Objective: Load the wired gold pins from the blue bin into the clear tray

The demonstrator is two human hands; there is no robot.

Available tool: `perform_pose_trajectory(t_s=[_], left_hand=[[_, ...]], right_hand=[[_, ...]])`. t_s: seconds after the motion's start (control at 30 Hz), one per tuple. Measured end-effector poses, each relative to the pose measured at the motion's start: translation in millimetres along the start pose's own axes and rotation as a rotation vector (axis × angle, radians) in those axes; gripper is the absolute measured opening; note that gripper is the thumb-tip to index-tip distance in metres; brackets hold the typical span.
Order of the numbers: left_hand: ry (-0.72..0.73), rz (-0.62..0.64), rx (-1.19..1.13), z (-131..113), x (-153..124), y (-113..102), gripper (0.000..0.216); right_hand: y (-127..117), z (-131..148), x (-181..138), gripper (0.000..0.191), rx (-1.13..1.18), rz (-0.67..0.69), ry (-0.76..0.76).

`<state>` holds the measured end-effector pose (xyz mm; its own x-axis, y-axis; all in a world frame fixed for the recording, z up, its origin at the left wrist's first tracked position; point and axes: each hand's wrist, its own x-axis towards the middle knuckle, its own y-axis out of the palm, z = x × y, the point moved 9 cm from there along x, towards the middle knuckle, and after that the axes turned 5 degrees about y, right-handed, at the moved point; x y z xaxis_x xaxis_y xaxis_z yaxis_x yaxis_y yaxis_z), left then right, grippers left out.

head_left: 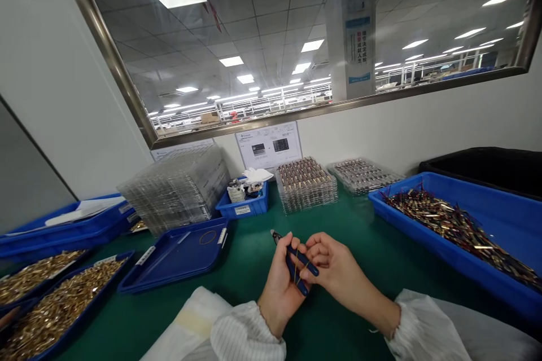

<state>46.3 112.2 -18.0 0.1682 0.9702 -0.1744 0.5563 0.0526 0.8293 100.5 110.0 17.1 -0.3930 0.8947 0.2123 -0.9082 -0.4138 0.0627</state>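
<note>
My left hand [282, 276] is closed round a pair of small cutters with dark blue handles [296, 262], the metal tip pointing up and left. A thin yellowish band is looped round the handles. My right hand [332, 265] meets the left one, its fingers curled and pinching at the handles and the band. Both hands hover over the green table [249, 271], close to my body. White sleeves cover both wrists.
A blue tray of wired brass parts [461, 225] lies right. Blue trays of loose brass pieces [51, 304] sit at the left. A shallow blue lid [178, 256], stacked clear trays [178, 189], a small blue bin [245, 203] and filled clear trays [307, 183] stand behind.
</note>
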Motion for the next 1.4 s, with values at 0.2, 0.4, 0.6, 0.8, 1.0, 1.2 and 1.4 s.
perform_pose_trajectory(t_s=[0.2, 0.4, 0.6, 0.8, 1.0, 1.2, 1.4], left_hand=[[0.013, 0.006, 0.109, -3, -2, 3, 0.023], [-0.017, 0.027, 0.119, -2, -1, 5, 0.023], [-0.052, -0.034, 0.187, -1, 4, -8, 0.022], [-0.059, -0.082, 0.367, -1, 1, -14, 0.025], [-0.038, -0.087, 0.339, -2, 1, -13, 0.023], [-0.048, -0.076, 0.343, -4, 2, -14, 0.022], [-0.055, -0.116, 0.367, -9, 1, -19, 0.024]], right_hand=[[-1, -20, 3, 0.023, 0.106, 0.019, 0.146], [-8, -13, -1, 0.009, 0.016, -0.098, 0.090], [-15, 3, -5, 0.009, -0.261, -0.187, -0.050], [-16, -4, -7, 0.009, -0.375, -0.213, -0.018], [-8, 25, -18, 0.016, -0.551, -0.271, -0.256], [-8, 26, -21, 0.017, -0.540, -0.268, -0.300], [-6, 17, -14, 0.015, -0.510, -0.129, -0.183]])
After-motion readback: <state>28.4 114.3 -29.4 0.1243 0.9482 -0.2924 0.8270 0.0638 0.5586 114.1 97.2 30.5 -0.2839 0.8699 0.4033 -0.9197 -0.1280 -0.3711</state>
